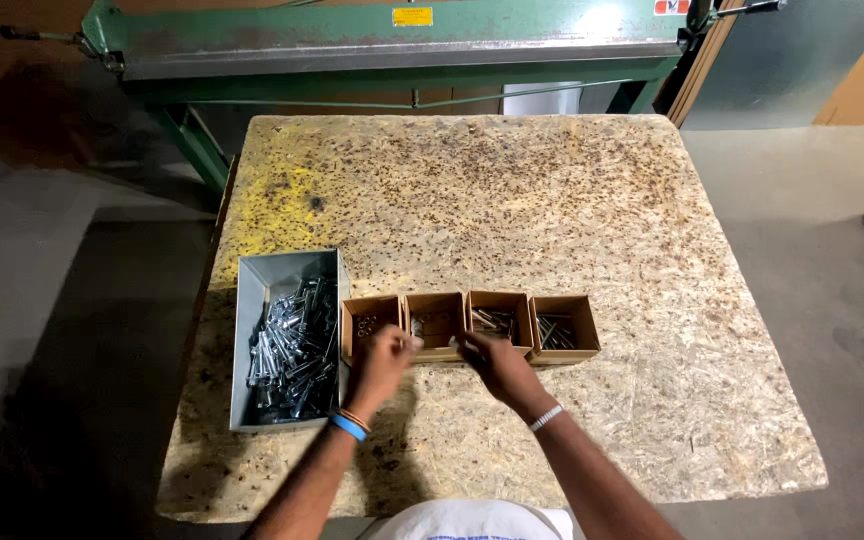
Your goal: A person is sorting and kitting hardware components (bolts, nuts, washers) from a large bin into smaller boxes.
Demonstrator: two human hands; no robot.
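Both hands over the row of four small cardboard boxes [469,325] on the counter [552,210]. Left hand [384,362] at the near edge of the two left boxes, right hand [493,362] at the third. Grip on either: can't tell, fingers blurred. Grey metal bin of bolts [287,340] just left.

Four small brown cardboard boxes [470,326] sit at six o'clock; a yellow rectangular label [412,16] at twelve, a red-and-white sticker [671,7] at one.
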